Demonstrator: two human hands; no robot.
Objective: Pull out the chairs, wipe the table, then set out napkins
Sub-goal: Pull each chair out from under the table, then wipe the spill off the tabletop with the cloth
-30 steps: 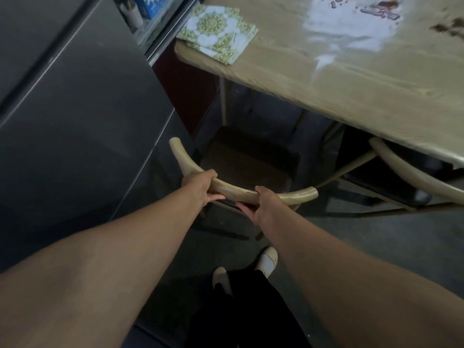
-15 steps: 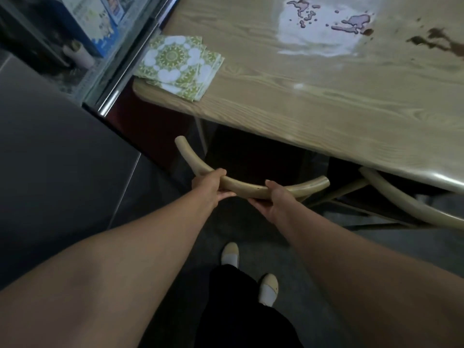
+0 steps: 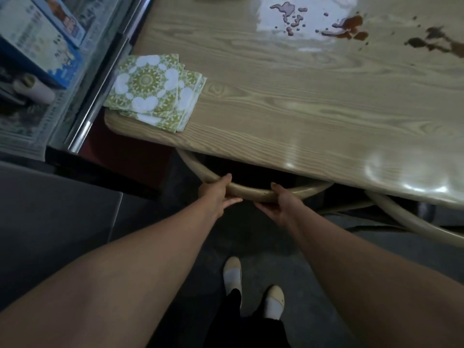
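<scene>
Table (image 3: 301, 109): pale wood-grain, glossy, rounded corner; brown/purple spills (image 3: 349, 27) on far side.
Chair (image 3: 251, 193): curved beige rail, rest under table's near edge.
L hand (image 3: 216, 194): arm straight, fingers wrapped over rail, thumb under.
R hand (image 3: 281, 204): clamped on rail, near L hand.
Napkins (image 3: 153, 91): green-white patterned stack, table's left corner.

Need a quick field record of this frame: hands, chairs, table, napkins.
left hand: grips chair rail from above
right hand: grips the same rail, further right
chair rail: curved, both ends tucked under the table edge
second chair: to the right, partly under the table
table: wood grain, unwiped
spills: purple and brown, far side
napkins: green-patterned stack, near left corner, not set out
</scene>
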